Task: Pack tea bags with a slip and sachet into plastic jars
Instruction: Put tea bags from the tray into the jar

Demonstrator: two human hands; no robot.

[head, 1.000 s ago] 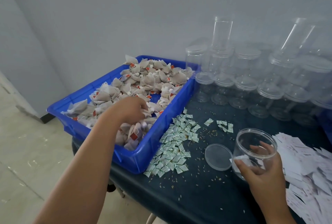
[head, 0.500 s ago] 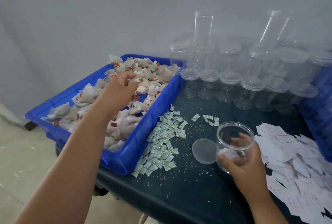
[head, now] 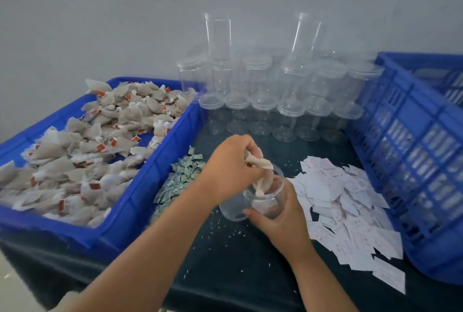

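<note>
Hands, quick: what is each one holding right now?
Left hand: grip closed on a bunch of tea bags, at the mouth of the jar.
Right hand: grip closed round the jar.

This looks like a small hand-packing workroom. A dark desk [head: 225,261] set against a bare grey wall [head: 125,23] holds bulk stock. On the left a blue plastic tray [head: 152,174] is heaped with beige pyramid tea bags [head: 100,136]. Rows of lidded clear plastic jars [head: 263,104] are stacked at the far side. There is also a pile of green-and-white sachets [head: 180,176], a spread of white paper slips [head: 345,201], and a blue slatted plastic crate [head: 413,151] on the right.
</note>
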